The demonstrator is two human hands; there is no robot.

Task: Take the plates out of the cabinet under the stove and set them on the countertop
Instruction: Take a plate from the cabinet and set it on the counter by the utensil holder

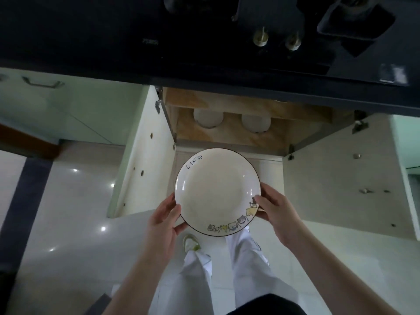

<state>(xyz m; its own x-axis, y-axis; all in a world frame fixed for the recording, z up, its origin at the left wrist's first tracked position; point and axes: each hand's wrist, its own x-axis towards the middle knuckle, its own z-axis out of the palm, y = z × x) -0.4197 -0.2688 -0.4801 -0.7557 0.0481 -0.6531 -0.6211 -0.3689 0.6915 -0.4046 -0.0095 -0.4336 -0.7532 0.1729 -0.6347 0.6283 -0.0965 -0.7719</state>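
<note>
A white plate (216,189) with a dark rim, the word "life" and small cartoon cats on its edge is held level in front of the open cabinet. My left hand (164,220) grips its left rim and my right hand (276,209) grips its right rim. Behind it, inside the cabinet under the stove, two white round dishes (208,118) (255,123) stand on the wooden shelf (229,135), partly hidden by the shelf above. The dark countertop with the stove (113,42) fills the top of the view.
Both cabinet doors are swung open, the left door (143,160) and the right door (341,178). Two brass stove knobs (261,38) and a black burner grate (354,23) sit on the stovetop. My legs in white trousers (227,269) stand on the glossy tiled floor.
</note>
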